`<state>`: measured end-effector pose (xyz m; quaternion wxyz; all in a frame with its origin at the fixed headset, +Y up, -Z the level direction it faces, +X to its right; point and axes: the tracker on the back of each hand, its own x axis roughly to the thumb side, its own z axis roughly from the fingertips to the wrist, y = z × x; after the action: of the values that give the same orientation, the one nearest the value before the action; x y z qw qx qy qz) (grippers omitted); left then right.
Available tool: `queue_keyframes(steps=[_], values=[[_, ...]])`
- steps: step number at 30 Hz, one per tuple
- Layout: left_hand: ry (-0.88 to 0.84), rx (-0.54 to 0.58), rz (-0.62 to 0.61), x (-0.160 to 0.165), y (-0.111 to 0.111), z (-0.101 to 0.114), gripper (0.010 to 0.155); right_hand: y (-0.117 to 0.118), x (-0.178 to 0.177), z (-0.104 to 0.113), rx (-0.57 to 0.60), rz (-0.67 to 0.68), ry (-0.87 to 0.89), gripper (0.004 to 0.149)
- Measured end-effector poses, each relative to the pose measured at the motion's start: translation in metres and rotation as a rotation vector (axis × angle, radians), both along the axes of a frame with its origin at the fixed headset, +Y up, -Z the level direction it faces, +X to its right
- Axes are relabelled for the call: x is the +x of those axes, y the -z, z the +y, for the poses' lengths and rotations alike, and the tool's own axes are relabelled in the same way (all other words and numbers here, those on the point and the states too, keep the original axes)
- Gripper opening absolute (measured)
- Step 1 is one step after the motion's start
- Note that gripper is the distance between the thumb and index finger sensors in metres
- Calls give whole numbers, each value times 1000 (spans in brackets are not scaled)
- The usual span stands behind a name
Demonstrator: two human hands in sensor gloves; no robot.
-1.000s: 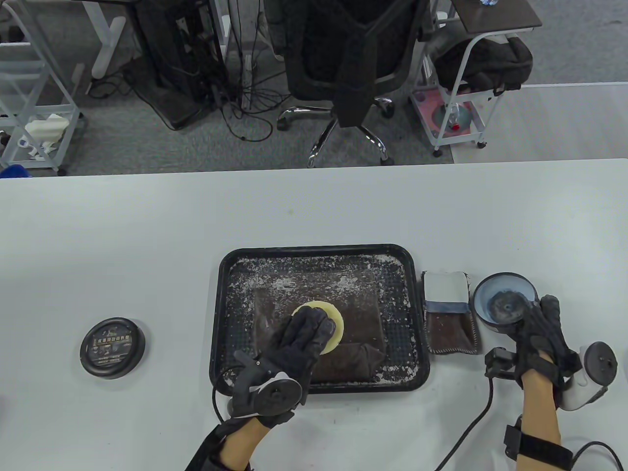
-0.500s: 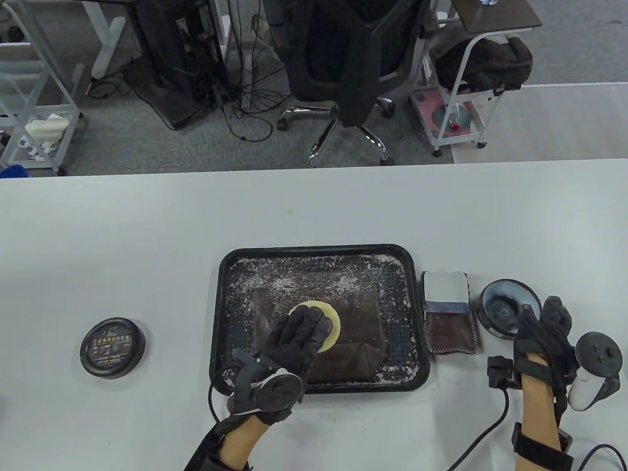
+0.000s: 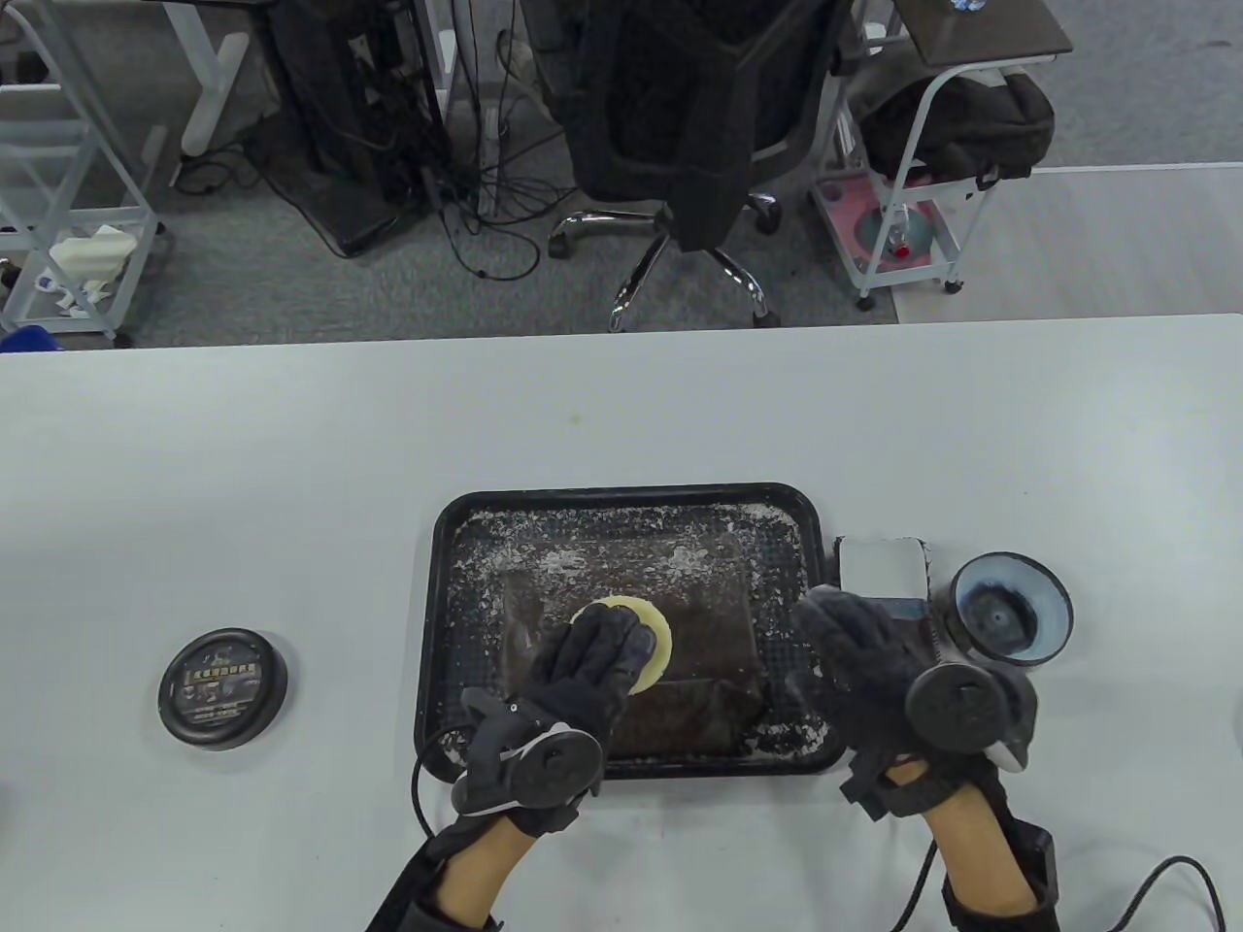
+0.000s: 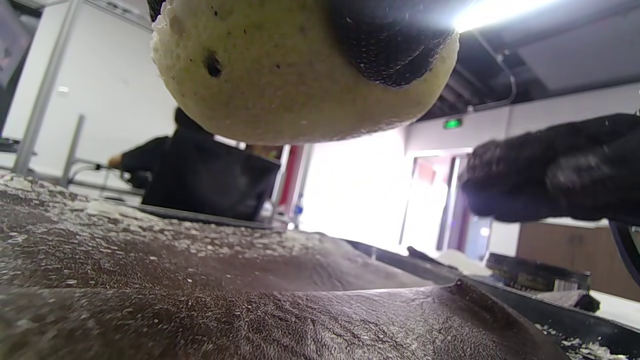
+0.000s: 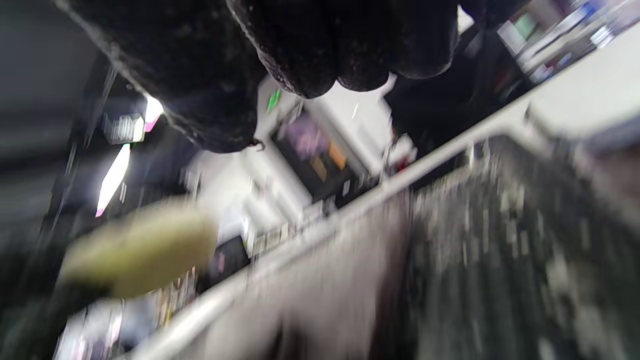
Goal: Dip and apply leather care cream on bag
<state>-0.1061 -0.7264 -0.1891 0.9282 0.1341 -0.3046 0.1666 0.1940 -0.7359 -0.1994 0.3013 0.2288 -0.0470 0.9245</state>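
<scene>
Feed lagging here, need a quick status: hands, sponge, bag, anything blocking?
Left hand holds yellow sponge over brown bag in black tray. Right hand empty, over tray's right rim. Open cream jar right of tray. Nothing blocking.

Beyond your white counter (image 3: 621, 408) you have grey carpet (image 3: 291, 282), a black office chair (image 3: 680, 126) draped with a dark garment, tangled floor cables (image 3: 486, 204), white wire racks (image 3: 68, 194), and a white trolley (image 3: 913, 175) carrying a black bag (image 3: 961, 121).

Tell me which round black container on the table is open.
The cream jar right of the tray: its bluish inside shows. The round piece at left shows only a labelled top.
</scene>
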Motion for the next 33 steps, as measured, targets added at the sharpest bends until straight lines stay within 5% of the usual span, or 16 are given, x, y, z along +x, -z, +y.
queue_keyframes(steps=[5,10,22,33], values=[[4,-8,3,3,2,-1,56,1,-33,-24,-158,177,-189,75],[5,-43,8,12,8,-1,56,3,-41,-30,-195,260,-234,80],[175,-113,26,65,41,-1,58,7,-40,-45,-324,285,-236,78],[408,-154,83,126,80,-24,59,9,-40,-47,-362,296,-228,78]])
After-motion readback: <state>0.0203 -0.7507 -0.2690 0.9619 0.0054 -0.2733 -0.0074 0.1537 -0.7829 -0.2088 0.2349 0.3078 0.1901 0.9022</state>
